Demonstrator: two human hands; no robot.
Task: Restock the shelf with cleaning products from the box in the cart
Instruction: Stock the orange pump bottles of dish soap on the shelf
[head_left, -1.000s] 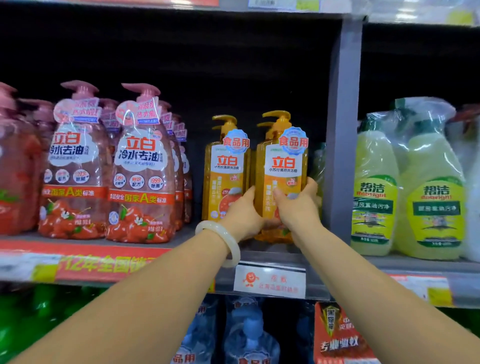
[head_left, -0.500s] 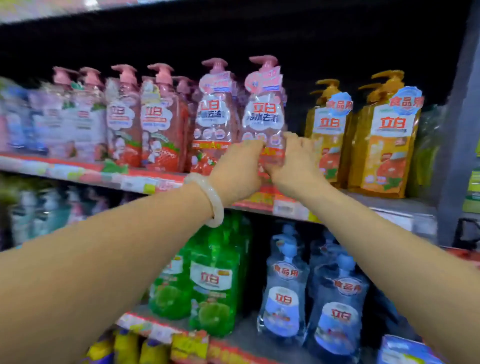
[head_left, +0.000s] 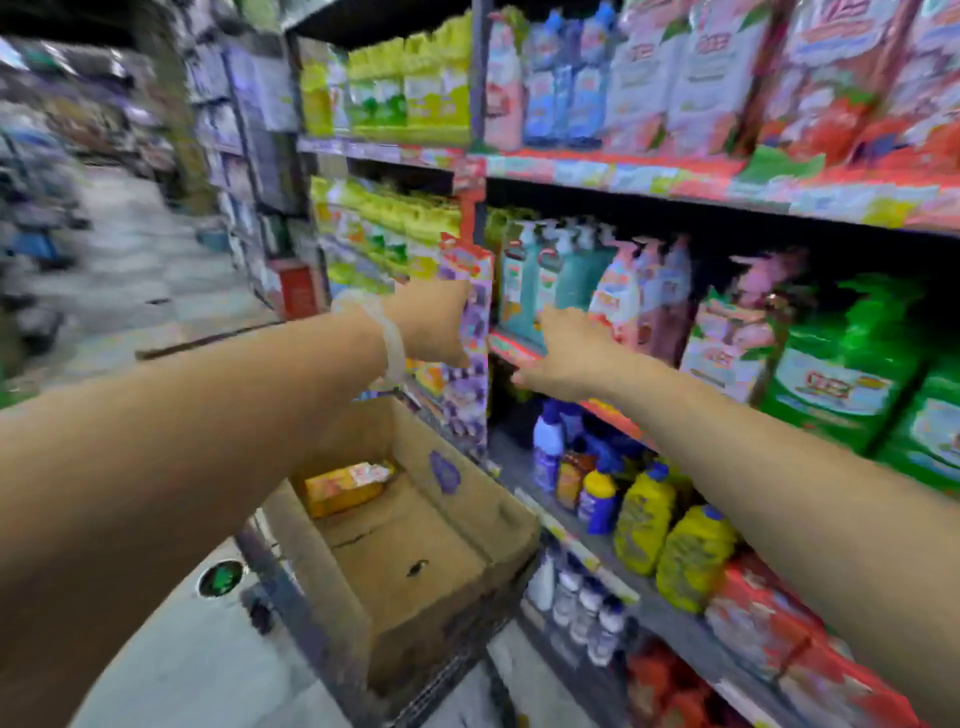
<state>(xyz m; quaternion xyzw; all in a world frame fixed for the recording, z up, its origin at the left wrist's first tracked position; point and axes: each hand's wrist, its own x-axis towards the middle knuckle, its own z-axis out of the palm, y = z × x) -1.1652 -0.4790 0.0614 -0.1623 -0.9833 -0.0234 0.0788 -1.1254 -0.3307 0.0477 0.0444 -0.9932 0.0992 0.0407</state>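
View swung from the yellow bottles to cardboard box (head_left: 415, 561); left hand (head_left: 436, 325) and right hand (head_left: 563, 353) empty, open. One yellow pack (head_left: 345, 486) left — next pick.

Box (head_left: 415, 551) open-topped, seemingly mostly bare inside; one yellow pack (head_left: 345, 486) in far corner; shelves (head_left: 613, 174) packed tight

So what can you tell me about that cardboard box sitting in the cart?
The cardboard box is plain brown, open at the top, its flaps folded outward. It sits in a wire cart beside the shelves, below the outstretched arms. A purple mark shows on one inner wall and dark scuffs on the bare floor. It is nearly empty: only a yellow-orange bottle lies on its side in the far corner. Neither hand touches the box. The picture is blurred, so print is unreadable.
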